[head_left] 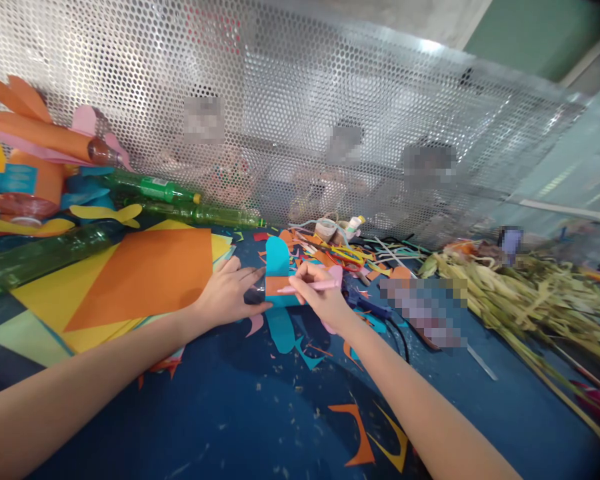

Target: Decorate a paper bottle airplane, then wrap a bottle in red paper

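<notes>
Forearms (pixel 105 357) flank scraps (pixel 363 435) and paper-wrapped bottle (pixel 276 285), perforated metal (pixel 290 87) standing beyond.

Both bare forearms reach in from the lower corners of the view and converge near the middle, low over the surface (pixel 195 427). The left hand (pixel 230 291) lies palm down with its fingers spread, the thumb extended on the near side and the fingertips pointing toward the right hand (pixel 317 293). The right hand is closed in a pen grip, thumb and index finger pinched together, the other fingers curled beneath. Its wrist angles inward, and the two hands are near each other but apart.
</notes>
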Available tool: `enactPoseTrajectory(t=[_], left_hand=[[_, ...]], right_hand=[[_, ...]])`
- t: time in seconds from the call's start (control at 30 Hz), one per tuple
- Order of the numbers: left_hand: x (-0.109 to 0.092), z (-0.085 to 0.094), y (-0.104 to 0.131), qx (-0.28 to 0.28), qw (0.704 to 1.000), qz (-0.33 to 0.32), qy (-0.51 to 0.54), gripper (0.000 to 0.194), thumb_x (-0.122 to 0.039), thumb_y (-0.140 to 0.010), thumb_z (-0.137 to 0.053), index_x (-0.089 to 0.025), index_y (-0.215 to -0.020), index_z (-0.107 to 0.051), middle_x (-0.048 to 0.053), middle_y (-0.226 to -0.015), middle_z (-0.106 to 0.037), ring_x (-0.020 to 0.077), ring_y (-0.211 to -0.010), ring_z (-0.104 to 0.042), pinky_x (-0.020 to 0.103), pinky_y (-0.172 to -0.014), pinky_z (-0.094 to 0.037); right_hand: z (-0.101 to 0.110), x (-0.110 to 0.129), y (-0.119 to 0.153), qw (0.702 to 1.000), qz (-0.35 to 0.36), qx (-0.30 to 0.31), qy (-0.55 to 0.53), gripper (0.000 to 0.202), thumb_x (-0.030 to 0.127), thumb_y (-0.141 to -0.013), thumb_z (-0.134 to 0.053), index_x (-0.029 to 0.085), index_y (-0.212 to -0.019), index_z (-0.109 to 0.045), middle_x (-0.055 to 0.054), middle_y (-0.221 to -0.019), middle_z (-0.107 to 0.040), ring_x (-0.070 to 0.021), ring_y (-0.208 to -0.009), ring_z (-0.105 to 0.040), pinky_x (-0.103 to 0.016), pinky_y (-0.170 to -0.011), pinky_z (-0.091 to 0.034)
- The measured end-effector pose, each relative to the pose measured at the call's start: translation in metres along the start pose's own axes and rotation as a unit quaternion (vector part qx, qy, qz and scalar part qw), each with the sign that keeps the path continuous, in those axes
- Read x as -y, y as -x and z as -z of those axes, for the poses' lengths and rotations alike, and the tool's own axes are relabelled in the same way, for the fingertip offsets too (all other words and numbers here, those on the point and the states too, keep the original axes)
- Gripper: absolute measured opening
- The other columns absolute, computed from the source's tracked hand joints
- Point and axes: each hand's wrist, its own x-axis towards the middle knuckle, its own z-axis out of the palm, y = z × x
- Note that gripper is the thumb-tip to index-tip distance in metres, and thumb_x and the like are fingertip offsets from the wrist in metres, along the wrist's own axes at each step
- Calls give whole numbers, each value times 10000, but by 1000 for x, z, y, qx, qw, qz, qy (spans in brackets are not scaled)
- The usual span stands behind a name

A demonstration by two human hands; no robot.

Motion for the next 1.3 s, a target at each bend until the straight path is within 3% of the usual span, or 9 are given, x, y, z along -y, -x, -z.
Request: enactPoseTrajectory(t=[0.43,1.3], left_hand=[[1,-1,0,-12,1000,-6,9,609,-626,-758,-561,-170,-1157,-618,76,-984,-699,289,-887,-521,441,-818,-390],[1,0,0,0,1000,0,13,609,-643,-758,-547,-191,-1161,-614,70,-1003,-698,290,-897,-520,449,-840,-384]], right_hand=[[-5,-3,-1,998,-12,-45,30,308,407,-825,-597,224,-671,-403,57,-533,-513,-131,-533,-596,-256,-551,-468],[-4,-4,0,997,5,-36,63,277,381,-859,-554,226,-692,-398,56,-533,-514,-130,-527,-601,-236,-541,-446]])
